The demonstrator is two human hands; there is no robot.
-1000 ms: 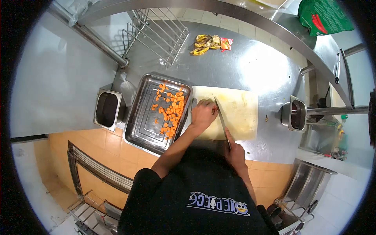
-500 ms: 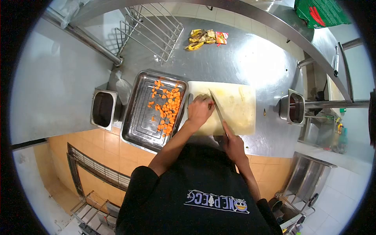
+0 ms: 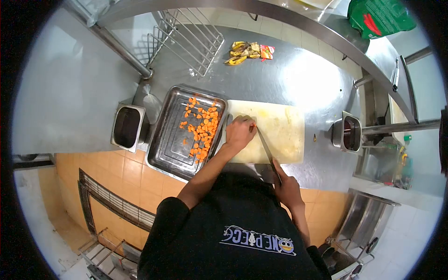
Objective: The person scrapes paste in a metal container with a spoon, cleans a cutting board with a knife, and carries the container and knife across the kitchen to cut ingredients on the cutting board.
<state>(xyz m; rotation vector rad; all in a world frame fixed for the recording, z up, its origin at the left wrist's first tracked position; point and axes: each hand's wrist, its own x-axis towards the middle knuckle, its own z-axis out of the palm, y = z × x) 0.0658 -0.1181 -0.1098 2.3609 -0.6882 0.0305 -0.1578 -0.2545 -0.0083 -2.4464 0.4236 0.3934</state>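
Note:
My left hand [image 3: 241,132] is closed over the left part of a pale yellowed cutting board [image 3: 284,126]. A small orange-red piece [image 3: 254,125] peeks out at its fingertips, mostly covered, so its kind is unclear. In my right hand [image 3: 286,190], closed round the handle, is a long knife [image 3: 265,146]. The blade slants across the board and its tip lies right beside the left fingertips. Left of the board, a metal tray [image 3: 165,140] carries many cut carrot pieces [image 3: 205,126], mostly along its right side.
Banana peels [image 3: 242,51] and a small red packet [image 3: 267,52] lie at the back of the steel table [image 3: 261,84]. A wire rack [image 3: 191,39] stands at back left. Metal containers sit at the left [image 3: 127,128] and right [image 3: 349,133]. An overhead shelf holds a green bag [image 3: 379,18].
My right hand has drawn the knife back toward my body and slightly right, its tip now lower on the board. My left hand stays in nearly the same place. The view has shifted slightly.

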